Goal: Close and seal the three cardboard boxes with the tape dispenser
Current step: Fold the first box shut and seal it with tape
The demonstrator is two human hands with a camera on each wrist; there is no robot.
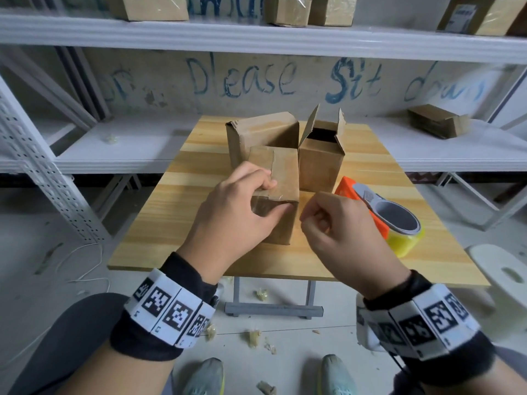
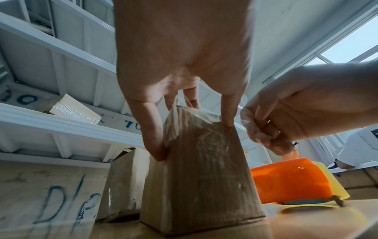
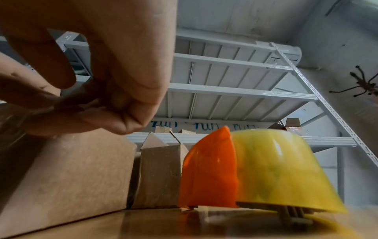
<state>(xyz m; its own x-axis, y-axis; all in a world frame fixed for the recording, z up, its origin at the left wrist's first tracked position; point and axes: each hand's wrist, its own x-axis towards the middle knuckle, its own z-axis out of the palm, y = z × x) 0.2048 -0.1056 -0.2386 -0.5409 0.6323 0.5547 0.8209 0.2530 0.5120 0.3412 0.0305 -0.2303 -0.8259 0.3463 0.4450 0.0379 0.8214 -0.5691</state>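
Gripping the near box [image 1: 281, 178] top – left-hand fingers [image 1: 258, 178] curled around it – right fingers [image 1: 316, 212] clenched beside.

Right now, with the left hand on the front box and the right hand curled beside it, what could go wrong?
1. The left hand holds the front box only at its top; a sideways tug might tip it.
2. The open box stands right behind and could get knocked.
3. The tape dispenser lies beside the right hand, which might bump it.
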